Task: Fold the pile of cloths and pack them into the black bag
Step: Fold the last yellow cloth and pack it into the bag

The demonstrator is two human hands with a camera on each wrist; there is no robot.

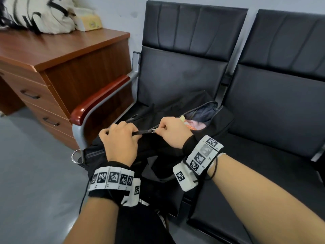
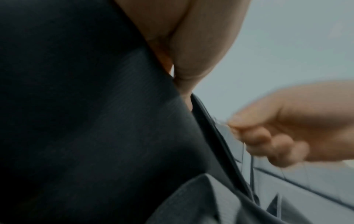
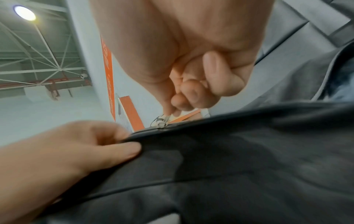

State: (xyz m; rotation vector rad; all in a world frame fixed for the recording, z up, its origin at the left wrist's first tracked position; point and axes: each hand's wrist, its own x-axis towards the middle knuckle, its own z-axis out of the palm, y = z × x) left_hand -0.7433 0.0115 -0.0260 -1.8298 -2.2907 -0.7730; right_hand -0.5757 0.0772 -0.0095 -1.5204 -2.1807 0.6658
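Observation:
The black bag [image 1: 175, 110] lies on the left seat of a black bench. Its zip stands partly open toward the far end, where pink and dark folded cloths [image 1: 197, 123] show inside. My left hand [image 1: 121, 138] grips the bag's closed zip edge [image 3: 153, 134] near the front. My right hand [image 1: 168, 129] pinches the metal zip pull [image 1: 152, 130], which also shows in the right wrist view as the small silver zip pull [image 3: 161, 121]. In the left wrist view the bag's black fabric [image 2: 86, 121] fills the frame, with the right hand [image 2: 277, 130] beside it.
The black bench seat [image 1: 274, 106] to the right is bare. A red-capped metal armrest [image 1: 98, 101] stands left of the bag. A wooden drawer cabinet [image 1: 52, 67] holds a cream bag [image 1: 40, 14] and a tissue box [image 1: 89, 22]. Grey floor lies at the left.

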